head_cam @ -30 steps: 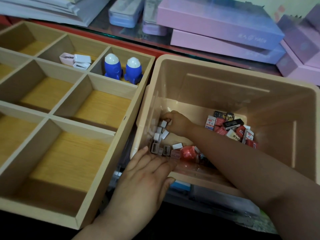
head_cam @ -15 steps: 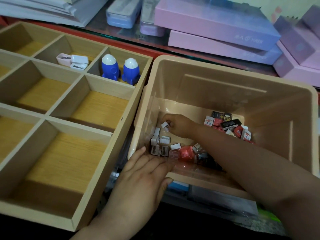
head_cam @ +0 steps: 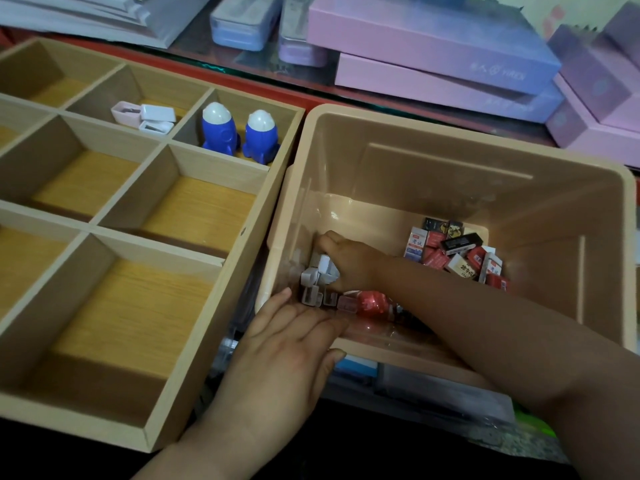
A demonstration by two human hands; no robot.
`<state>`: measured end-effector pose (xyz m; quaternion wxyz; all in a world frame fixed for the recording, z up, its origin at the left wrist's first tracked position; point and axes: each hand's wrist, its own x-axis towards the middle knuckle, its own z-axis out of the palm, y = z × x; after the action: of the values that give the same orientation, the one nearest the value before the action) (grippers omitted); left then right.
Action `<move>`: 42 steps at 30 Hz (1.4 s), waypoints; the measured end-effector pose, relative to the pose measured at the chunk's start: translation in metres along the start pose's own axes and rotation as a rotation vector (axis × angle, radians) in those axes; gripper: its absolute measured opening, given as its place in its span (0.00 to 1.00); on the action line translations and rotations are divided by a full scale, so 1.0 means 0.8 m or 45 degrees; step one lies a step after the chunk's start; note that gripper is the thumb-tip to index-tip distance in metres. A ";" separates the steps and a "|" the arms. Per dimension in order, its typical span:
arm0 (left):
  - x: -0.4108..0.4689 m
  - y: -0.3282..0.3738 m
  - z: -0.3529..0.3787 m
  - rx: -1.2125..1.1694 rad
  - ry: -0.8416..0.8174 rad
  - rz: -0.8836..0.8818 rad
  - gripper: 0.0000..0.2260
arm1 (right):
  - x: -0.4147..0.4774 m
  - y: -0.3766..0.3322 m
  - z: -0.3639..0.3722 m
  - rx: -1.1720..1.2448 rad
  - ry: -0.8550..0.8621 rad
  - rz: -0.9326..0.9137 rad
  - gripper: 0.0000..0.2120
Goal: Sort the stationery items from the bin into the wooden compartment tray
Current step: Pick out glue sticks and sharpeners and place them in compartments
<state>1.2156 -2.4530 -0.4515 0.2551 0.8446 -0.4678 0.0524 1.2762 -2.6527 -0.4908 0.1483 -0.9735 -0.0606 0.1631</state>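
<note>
**Sorting under way:** We see a person's right hand (head_cam: 353,263) deep inside the beige plastic bin (head_cam: 450,188). Its grip is clenched around a clutch of small white sharpeners (head_cam: 322,271) close to the bin's left wall. How many it grasps, we cannot count.

Three loose sharpeners (head_cam: 310,296) lie in a row on the bin floor just in front of that hand, with one red wrapped item (head_cam: 374,301) beside them. At the far right of the floor sits a jumbled pile of boxed erasers (head_cam: 457,256) in red, white and black, too tangled for us to number.

The left hand (head_cam: 287,344) lies over the bin's near rim, its grip released, the fingers straight and holding nothing.

The wooden tray (head_cam: 221,306) stands just beside the bin, on its left. We count two compartments with things in them. The far right corner holds two blue rocket-shaped pieces (head_cam: 221,131), upright and side by side, each with a white nose. The compartment next to it on the left holds three sorted sharpeners (head_cam: 149,117), one pink and two white, lying close together.

Behind both, on the tabletop (head_cam: 242,77), we make out two flat pink boxes (head_cam: 433,46) stacked one on the other. Two pale pencil cases (head_cam: 242,22) lie to their left and a heap of purple boxes (head_cam: 595,81) to their right.
</note>
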 end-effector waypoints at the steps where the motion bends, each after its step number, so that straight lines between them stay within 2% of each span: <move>1: 0.000 0.000 0.000 -0.001 -0.001 -0.002 0.14 | -0.001 0.000 0.001 -0.005 -0.003 -0.020 0.22; 4: -0.001 0.000 0.000 -0.005 -0.004 -0.002 0.13 | 0.000 -0.006 0.004 -0.006 -0.059 -0.059 0.16; 11: 0.000 0.000 0.000 0.005 -0.002 -0.003 0.14 | 0.000 -0.002 0.001 -0.135 -0.192 0.005 0.15; 16: 0.001 -0.001 0.000 -0.010 0.004 0.000 0.14 | -0.003 0.002 -0.001 -0.090 -0.198 0.029 0.15; 27: 0.003 0.001 -0.006 0.063 -0.062 0.000 0.16 | -0.015 0.019 -0.020 0.231 0.139 0.297 0.16; 33: 0.005 0.025 -0.021 0.129 -0.222 -0.025 0.24 | -0.043 -0.004 -0.065 0.823 0.397 0.429 0.13; 36: 0.003 0.039 -0.042 0.078 -0.135 0.058 0.21 | -0.073 -0.023 -0.095 0.991 0.443 0.470 0.14; 40: -0.005 0.032 -0.097 -0.077 0.151 0.093 0.14 | -0.104 -0.052 -0.135 0.943 0.517 0.481 0.14; 42: -0.011 0.017 -0.132 -0.014 0.257 0.062 0.14 | -0.109 -0.071 -0.157 0.926 0.561 0.439 0.13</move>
<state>1.2156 -2.4016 -0.3578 0.3041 0.8221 -0.4603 0.1408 1.2327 -2.6471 -0.3339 0.4604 -0.8656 0.1965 -0.0149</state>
